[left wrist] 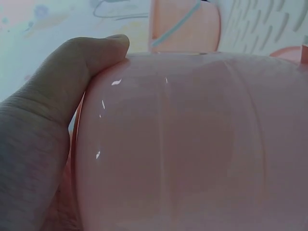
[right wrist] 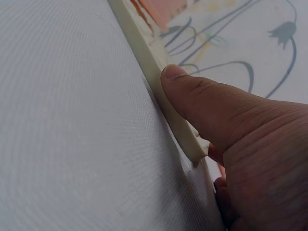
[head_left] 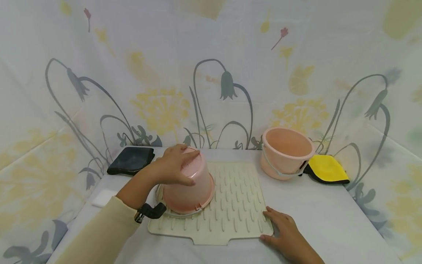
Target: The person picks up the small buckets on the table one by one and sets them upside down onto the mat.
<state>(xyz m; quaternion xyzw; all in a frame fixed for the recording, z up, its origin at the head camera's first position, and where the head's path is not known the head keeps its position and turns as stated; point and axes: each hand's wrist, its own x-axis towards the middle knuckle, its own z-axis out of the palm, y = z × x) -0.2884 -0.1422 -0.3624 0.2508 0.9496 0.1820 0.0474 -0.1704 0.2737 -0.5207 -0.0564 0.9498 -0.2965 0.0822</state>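
An upside-down pink bucket (head_left: 188, 194) sits rim down on the left part of a cream ridged draining mat (head_left: 237, 205). My left hand (head_left: 174, 165) grips it from above, fingers over its base and thumb along its side. The left wrist view shows that thumb (left wrist: 96, 55) against the smooth pink wall. The bucket's pale handle lies low by the rim. At the mat's front right corner, my right hand (head_left: 287, 231) holds the edge, fingers on the right side and thumb (right wrist: 192, 91) at the front edge.
A second pink bucket (head_left: 280, 165) stands upright at the back right, its handle hanging down. Beside it lies a yellow cloth with black trim (head_left: 329, 168). A folded dark cloth (head_left: 130, 160) is at the back left, with a white flat item (head_left: 104, 198) nearer. A patterned curtain hangs behind.
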